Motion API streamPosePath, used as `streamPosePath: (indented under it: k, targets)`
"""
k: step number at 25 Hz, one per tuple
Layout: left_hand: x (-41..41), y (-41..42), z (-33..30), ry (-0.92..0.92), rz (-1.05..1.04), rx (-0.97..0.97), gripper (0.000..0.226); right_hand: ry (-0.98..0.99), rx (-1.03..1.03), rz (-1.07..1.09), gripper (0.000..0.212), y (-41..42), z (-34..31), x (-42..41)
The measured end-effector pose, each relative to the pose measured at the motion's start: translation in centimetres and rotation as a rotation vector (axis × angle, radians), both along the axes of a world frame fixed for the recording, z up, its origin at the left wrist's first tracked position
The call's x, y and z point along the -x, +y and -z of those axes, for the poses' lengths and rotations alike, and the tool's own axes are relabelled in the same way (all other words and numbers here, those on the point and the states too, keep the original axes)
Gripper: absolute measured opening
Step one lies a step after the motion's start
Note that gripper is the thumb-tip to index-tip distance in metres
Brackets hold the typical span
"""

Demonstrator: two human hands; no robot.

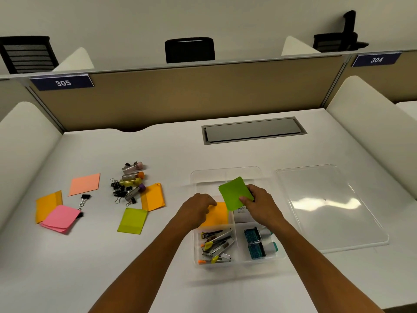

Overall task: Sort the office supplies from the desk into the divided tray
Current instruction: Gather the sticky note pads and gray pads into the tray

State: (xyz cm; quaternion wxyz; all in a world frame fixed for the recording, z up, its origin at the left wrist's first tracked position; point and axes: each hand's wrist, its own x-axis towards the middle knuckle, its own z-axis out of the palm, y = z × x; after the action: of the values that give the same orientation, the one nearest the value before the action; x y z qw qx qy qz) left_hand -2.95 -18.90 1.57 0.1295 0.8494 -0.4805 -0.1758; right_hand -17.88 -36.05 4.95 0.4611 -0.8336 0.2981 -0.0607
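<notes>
Plenty of bare white worktop [225,154] behind the clear plastic divided tray [259,171], with its flat clear lid [334,208] lying just to the right. My right hand [259,205] hovered over the tray, thumb and fingers pinching a bright green square sticky-note pad [234,193], tilted. My left hand [196,207] reached in palm down, fingers curled at the orange sticky pad [217,214] in a middle compartment; couldn't tell if that grip had it. Metal staplers [216,245] filled the near-left compartment. Black binder clips [119,190] and a pink pad [59,219] lay far left.

Left hand [198,207] curled, right hand [259,204] pinching
</notes>
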Motion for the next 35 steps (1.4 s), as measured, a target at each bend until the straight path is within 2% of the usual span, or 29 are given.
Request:
streamPosePath:
  k: [6,9,12,20,23,26,28,31,35]
  targets:
    - [0.9,1.2,0.5,0.036,-0.184,0.216,0.036,0.036,0.086,-0.074,0.029,1.0,0.3,-1.2]
    - [0.9,2.4,0.4,0.025,-0.241,0.306,0.031,0.107,0.138,-0.155,0.037,1.6,0.5,-2.1]
    - [0.9,4.2,0.3,0.021,-0.326,0.39,0.03,0.185,0.22,-0.25,0.034,2.0,0.5,-3.2]
    - [1.1,10.2,0.3,0.027,-0.492,0.486,0.034,0.477,0.608,-0.638,0.046,3.4,0.7,-6.1]
    - [0.6,12.0,0.4,0.015,-0.557,0.481,0.032,0.535,0.849,-0.75,0.038,4.1,0.8,-7.0]
    - [-0.1,13.3,0.2,0.011,-0.621,0.451,0.031,0.504,0.967,-0.733,0.026,5.4,0.5,-7.7]
    - [-0.7,14.1,0.2,0.025,-0.669,0.456,0.03,0.444,0.959,-0.666,0.025,6.3,0.2,-8.1]
    - [-1.7,14.9,0.2,0.059,-0.75,0.477,0.032,0.323,0.807,-0.547,0.031,7.5,-0.5,-9.3]
    - [-3.2,16.2,0.1,0.05,-0.905,0.416,0.047,0.23,0.617,-0.484,0.037,10.0,-0.7,-11.7]
